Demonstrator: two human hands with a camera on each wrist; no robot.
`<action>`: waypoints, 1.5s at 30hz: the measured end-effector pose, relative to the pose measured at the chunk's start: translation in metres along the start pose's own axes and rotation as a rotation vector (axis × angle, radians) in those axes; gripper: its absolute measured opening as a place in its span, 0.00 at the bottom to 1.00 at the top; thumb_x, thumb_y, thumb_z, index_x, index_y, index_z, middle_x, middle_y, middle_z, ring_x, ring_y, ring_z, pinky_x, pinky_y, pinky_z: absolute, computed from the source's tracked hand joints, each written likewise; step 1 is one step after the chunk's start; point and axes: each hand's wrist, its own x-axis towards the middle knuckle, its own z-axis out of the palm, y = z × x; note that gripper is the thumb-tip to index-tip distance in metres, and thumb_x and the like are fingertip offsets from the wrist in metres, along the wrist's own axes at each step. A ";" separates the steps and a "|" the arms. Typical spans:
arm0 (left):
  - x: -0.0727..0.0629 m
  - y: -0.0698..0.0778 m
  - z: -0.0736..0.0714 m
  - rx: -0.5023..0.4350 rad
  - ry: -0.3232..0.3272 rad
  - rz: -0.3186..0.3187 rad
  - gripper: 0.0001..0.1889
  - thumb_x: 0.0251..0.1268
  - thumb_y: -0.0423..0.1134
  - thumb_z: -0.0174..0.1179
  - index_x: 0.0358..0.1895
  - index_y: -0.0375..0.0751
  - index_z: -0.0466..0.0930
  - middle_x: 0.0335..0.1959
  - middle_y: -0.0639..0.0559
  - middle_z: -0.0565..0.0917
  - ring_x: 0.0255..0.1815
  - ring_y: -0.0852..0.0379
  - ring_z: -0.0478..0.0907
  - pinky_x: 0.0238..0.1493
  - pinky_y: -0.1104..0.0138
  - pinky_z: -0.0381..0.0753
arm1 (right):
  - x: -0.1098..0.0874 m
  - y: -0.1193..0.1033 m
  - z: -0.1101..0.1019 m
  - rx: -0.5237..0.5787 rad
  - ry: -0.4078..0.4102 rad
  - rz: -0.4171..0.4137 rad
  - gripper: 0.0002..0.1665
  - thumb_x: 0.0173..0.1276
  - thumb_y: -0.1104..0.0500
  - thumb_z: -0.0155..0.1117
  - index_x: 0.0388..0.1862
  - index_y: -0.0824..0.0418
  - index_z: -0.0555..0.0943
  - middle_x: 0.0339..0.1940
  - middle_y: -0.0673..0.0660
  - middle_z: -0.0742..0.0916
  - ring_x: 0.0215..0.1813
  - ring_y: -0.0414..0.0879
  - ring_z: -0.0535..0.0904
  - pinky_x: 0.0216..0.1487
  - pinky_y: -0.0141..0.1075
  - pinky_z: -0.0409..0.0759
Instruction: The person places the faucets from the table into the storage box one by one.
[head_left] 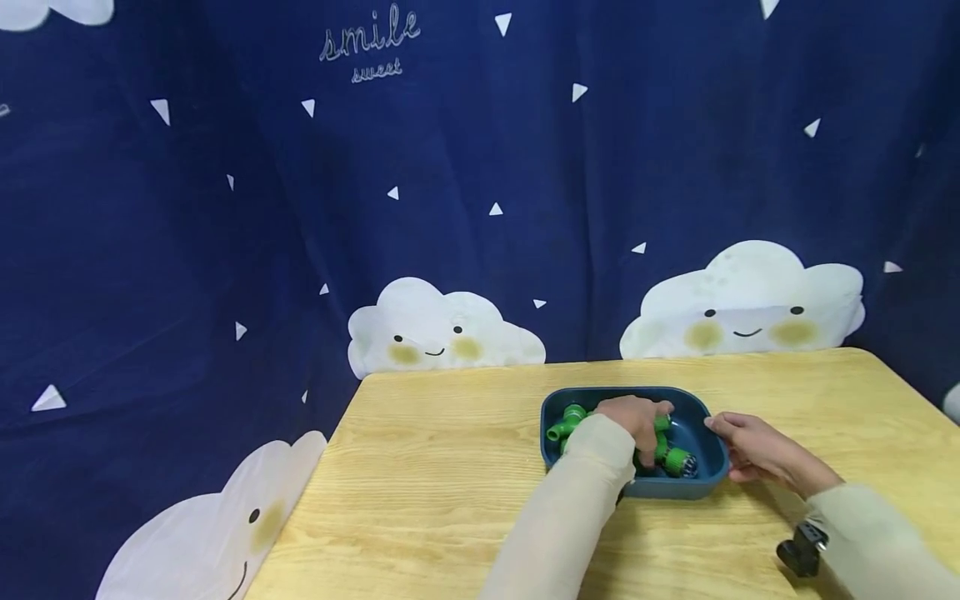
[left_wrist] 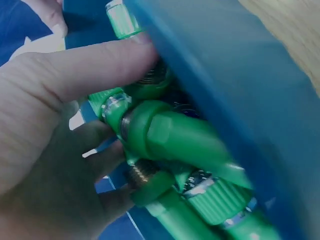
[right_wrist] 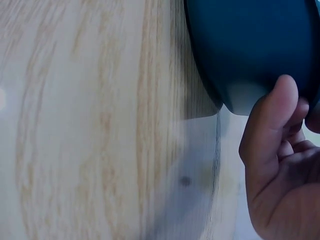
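A dark blue plastic bin (head_left: 701, 487) stands on the wooden table with several green plastic taps (head_left: 573, 417) heaped inside. My left hand (head_left: 633, 417) reaches down into it among them. In the left wrist view the thumb (left_wrist: 100, 65) stretches over the heap, spread apart from the fingers, whose tips touch the taps (left_wrist: 180, 140) from the side; some have dark threaded ends. At the bin's right end, my right hand (head_left: 765, 450) pinches the rim between thumb and fingers. The right wrist view shows that thumb (right_wrist: 280, 107) against the bin's wall (right_wrist: 250, 50).
The light wooden table (head_left: 420, 467) extends left and right of the bin. Behind it hangs a dark blue curtain (head_left: 465, 150) with white triangles and smiling clouds. A small black device (head_left: 802, 550) sits at the right wrist.
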 end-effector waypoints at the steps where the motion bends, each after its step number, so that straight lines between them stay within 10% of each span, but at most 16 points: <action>1: -0.001 0.000 0.000 0.005 0.005 -0.003 0.50 0.53 0.44 0.75 0.70 0.90 0.52 0.66 0.79 0.71 0.41 0.68 0.75 0.34 0.69 0.77 | 0.000 -0.001 0.001 -0.004 -0.003 -0.009 0.26 0.82 0.46 0.38 0.52 0.68 0.71 0.25 0.50 0.81 0.23 0.40 0.80 0.25 0.34 0.82; 21: -0.009 -0.004 0.008 0.131 0.095 0.082 0.48 0.54 0.53 0.73 0.74 0.83 0.50 0.72 0.73 0.64 0.69 0.67 0.66 0.60 0.67 0.74 | -0.004 -0.004 0.004 -0.077 0.081 0.004 0.27 0.82 0.45 0.36 0.40 0.66 0.71 0.19 0.50 0.78 0.21 0.40 0.77 0.25 0.34 0.81; 27: -0.011 -0.010 0.003 0.154 0.215 0.147 0.44 0.54 0.63 0.69 0.74 0.79 0.55 0.75 0.73 0.60 0.74 0.67 0.64 0.65 0.67 0.74 | -0.005 -0.004 0.003 -0.066 0.090 0.009 0.29 0.82 0.42 0.32 0.33 0.62 0.69 0.18 0.49 0.77 0.20 0.40 0.76 0.25 0.35 0.82; 35: -0.041 -0.047 -0.017 0.138 0.434 0.289 0.29 0.70 0.58 0.56 0.73 0.63 0.65 0.72 0.65 0.69 0.70 0.64 0.71 0.62 0.69 0.77 | -0.006 -0.003 0.003 -0.077 0.093 -0.011 0.29 0.82 0.42 0.32 0.32 0.62 0.69 0.19 0.49 0.76 0.20 0.40 0.76 0.25 0.35 0.82; 45: -0.103 -0.112 -0.020 0.248 0.725 0.401 0.23 0.67 0.48 0.61 0.64 0.49 0.76 0.63 0.54 0.79 0.57 0.59 0.81 0.57 0.68 0.81 | -0.009 0.008 0.006 -0.065 0.106 -0.002 0.29 0.83 0.43 0.31 0.33 0.62 0.70 0.19 0.48 0.76 0.20 0.40 0.76 0.25 0.36 0.82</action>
